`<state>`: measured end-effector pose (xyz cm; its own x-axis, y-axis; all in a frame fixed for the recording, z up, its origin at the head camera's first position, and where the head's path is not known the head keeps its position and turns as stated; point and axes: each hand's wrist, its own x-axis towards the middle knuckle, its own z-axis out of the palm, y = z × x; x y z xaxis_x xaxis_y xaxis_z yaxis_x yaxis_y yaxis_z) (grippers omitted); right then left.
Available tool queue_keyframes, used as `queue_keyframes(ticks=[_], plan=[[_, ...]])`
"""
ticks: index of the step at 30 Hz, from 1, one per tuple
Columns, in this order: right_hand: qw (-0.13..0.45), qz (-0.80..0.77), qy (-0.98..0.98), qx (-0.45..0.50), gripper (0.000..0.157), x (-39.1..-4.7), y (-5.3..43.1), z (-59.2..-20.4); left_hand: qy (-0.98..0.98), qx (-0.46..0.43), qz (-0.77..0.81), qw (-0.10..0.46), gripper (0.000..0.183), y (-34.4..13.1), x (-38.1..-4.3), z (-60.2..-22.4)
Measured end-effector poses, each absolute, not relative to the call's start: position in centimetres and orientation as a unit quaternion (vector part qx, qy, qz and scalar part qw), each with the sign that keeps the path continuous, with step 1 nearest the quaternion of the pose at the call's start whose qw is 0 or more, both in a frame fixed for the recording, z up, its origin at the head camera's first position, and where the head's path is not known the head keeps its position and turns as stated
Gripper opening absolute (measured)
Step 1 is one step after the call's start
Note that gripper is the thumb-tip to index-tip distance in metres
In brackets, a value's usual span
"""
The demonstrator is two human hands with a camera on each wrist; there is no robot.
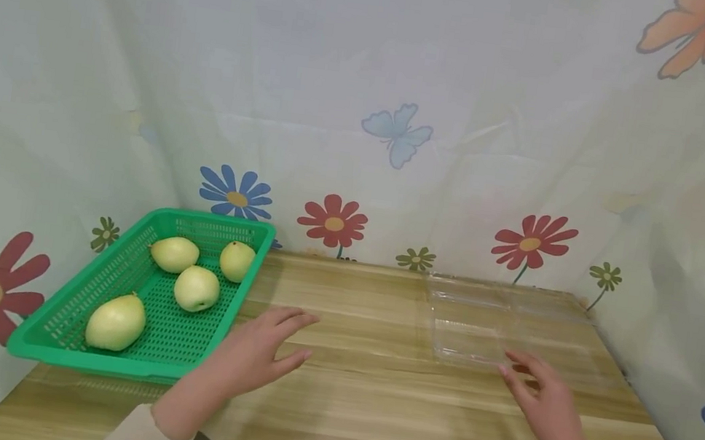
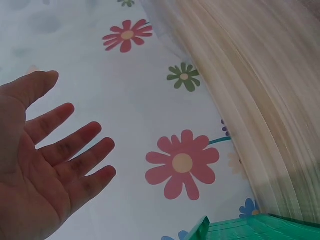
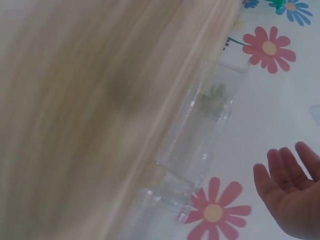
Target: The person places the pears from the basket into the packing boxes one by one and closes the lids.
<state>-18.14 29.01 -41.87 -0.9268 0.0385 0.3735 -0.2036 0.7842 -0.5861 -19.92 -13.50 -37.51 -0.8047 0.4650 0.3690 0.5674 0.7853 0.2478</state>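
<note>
Several pale yellow-green pears [image 1: 196, 289] lie in a green plastic basket [image 1: 91, 362] at the left of the table. Just right of the basket, my left hand [image 1: 253, 354] hovers with spread, relaxed fingers and holds nothing; its bare palm [image 2: 30, 200] shows in the left wrist view. At the right stands a see-through plastic container [image 1: 466, 340] with divided sections, also visible in the right wrist view. My right hand [image 1: 544, 401] is by its near side, fingers loosely bent and holding nothing. Whether the fingertips touch the container I cannot tell.
The wooden table [image 1: 342, 409] spans the space between the basket and the container. Behind it and at both sides hangs a white cloth [image 1: 340, 101] printed with flowers and butterflies, which meets the table's back edge.
</note>
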Motion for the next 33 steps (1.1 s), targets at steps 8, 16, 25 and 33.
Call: queue_keyframes(ticks=[8, 16, 25, 33], plan=[[0.061, 0.439, -0.894, -0.061, 0.052, -17.8, 30.7, -42.4, -0.936, -0.275, -0.173, 0.133, 0.041, -13.7, -19.1, -38.0], [-0.045, 0.612, -0.781, -0.113, 0.068, -18.6, 32.2, -42.9, -0.937, -0.282, -0.159, 0.13, 0.037, -13.9, -18.5, -38.4], [-0.14, 0.755, -0.633, -0.096, 0.056, -20.0, 34.1, -44.3, -0.938, -0.288, -0.146, 0.125, 0.033, -14.1, -18.4, -37.4], [-0.172, 0.825, -0.521, -0.138, 0.045, -21.6, 35.1, -45.1, -0.944, -0.281, -0.141, 0.104, 0.031, -14.3, -18.2, -38.0]])
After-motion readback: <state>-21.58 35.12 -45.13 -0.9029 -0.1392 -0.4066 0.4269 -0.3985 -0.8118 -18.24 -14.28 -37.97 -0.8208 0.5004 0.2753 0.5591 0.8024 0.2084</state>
